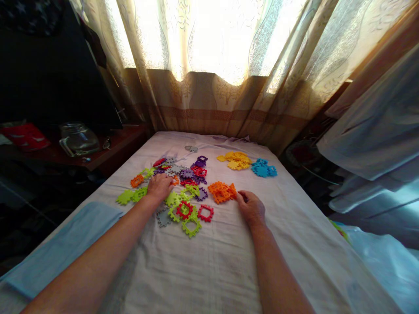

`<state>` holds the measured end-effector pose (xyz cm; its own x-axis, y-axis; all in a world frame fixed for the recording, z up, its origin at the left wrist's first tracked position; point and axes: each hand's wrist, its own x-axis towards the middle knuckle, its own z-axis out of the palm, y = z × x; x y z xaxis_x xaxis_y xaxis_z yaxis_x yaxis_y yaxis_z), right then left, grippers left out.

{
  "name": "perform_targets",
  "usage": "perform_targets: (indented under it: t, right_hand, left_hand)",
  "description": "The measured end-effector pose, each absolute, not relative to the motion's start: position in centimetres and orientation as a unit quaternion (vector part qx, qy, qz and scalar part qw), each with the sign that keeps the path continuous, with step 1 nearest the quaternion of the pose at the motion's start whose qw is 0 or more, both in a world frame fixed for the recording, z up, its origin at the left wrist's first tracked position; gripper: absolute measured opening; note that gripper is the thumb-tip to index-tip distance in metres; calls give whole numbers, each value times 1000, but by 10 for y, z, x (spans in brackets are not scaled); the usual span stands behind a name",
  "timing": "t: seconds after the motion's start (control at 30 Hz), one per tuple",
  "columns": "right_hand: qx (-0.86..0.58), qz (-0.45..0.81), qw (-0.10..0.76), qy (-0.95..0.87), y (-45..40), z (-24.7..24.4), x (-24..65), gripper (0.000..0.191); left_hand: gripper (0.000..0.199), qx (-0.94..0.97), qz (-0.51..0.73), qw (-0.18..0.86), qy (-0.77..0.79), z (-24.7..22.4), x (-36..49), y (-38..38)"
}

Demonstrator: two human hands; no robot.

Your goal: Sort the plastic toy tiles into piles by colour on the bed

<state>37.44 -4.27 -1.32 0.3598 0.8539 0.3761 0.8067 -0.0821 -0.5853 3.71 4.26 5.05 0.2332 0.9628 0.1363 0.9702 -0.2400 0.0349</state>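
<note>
And the right hand is nearly closed, thumb and finger pinching an orange piece at the orange pile's right edge. Over left, the left hand lies curled on the mixed pile, beside a small orange bit (grip hidden, can't tell). Looks like colour sorting, yellow pile and blue pile far right; next calls for picking that bit free.
</note>
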Motion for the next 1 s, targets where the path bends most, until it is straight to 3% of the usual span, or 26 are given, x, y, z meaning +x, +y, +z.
perform_targets:
  t: [0.37, 0.6, 0.77, 1.0]
  right_hand:
    - [-688, 14, 446, -572, -42, 0, 354, 38]
    - [-619, 163, 468, -609, -48, 14, 309, 34]
    - [-554, 294, 528, -572, -45, 8, 294, 46]
    - [-581, 259, 535, -557, -43, 12, 308, 44]
  left_hand:
    - [17, -849, -167, -22, -501, 60, 60, 11]
    - [15, -877, -216, -31, -429, 54, 88, -12]
    - [18, -890, -236, -8, -390, 45, 107, -20]
    - [23, -886, -266, -2, -380, 46, 112, -21]
